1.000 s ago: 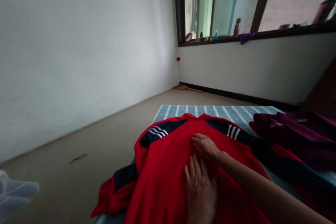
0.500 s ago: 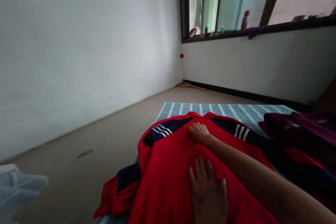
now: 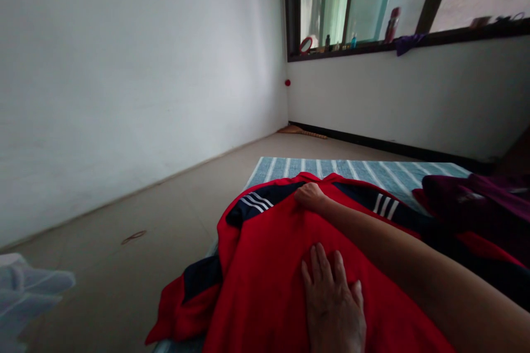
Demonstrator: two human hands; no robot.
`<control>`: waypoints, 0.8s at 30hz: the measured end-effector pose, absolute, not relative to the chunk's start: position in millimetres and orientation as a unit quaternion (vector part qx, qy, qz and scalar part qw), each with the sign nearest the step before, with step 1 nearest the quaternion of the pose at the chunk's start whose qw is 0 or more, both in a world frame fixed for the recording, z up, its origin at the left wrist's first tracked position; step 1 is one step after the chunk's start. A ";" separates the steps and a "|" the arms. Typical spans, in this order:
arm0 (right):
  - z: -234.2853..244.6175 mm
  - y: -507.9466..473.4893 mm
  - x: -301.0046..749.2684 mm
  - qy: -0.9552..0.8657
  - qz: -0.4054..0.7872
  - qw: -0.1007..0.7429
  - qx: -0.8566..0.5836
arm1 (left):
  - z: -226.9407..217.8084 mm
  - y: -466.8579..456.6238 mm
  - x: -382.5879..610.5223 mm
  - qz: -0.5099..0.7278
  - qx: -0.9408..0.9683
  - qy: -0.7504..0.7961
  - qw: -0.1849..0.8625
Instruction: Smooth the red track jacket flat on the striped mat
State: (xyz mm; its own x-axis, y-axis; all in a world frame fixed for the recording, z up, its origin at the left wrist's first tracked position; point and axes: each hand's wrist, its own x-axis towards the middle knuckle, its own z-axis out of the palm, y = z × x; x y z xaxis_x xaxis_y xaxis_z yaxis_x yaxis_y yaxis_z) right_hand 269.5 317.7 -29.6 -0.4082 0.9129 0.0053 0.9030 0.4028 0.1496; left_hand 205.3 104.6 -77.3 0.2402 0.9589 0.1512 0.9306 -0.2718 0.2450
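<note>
A red jacket (image 3: 256,265) with navy shoulders and white stripes lies spread out, its collar at the far end. My left hand (image 3: 334,300) rests flat on the middle of it, palm down with the fingers apart. Farther up, just below the collar, my right hand (image 3: 311,197) has its fingers curled into the red cloth, and the fingertips are hidden. One sleeve (image 3: 192,292) is bent out on the left; the other runs off to the right under my right forearm.
Blue-and-white striped cloth (image 3: 331,167) lies under the jacket. Dark purple clothing (image 3: 476,198) is heaped at the right. White translucent material (image 3: 33,292) shows at the lower left, near a thin loop (image 3: 133,237) on the floor. Small bottles and a mirror (image 3: 306,46) line the windowsill.
My right hand's fingers have gone from partly stretched to curled into the cloth near the collar. My left hand has shifted slightly right on the jacket, still flat.
</note>
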 end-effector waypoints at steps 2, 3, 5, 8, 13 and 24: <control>-31.4 318.3 270.0 0.829 0.056 0.042 0.554 | -79.2 104.7 205.5 0.140 0.786 0.600 0.046; -32.3 318.1 270.2 0.825 0.052 0.043 0.561 | -80.3 104.9 205.4 0.140 0.787 0.599 0.044; -34.3 316.4 270.3 0.818 0.050 0.038 0.571 | -82.3 105.4 205.3 0.141 0.788 0.598 0.037; -37.4 312.0 268.4 0.810 0.057 0.022 0.583 | -84.7 106.3 205.6 0.146 0.791 0.594 0.029; -41.3 306.6 259.2 0.803 0.071 -0.020 0.591 | -87.8 107.1 207.1 0.165 0.781 0.602 0.012; -23.4 320.9 230.1 0.817 0.058 -0.003 0.574 | -83.4 107.6 207.1 0.133 0.789 0.600 -0.012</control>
State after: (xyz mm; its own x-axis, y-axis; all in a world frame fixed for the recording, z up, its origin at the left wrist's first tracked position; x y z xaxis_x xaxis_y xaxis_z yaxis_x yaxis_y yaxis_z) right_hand 230.1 320.9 -23.4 -0.3416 0.9371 0.0719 0.9379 0.3349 0.0908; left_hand 207.1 107.6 -83.4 0.2443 0.9433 0.2245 0.9498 -0.2795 0.1409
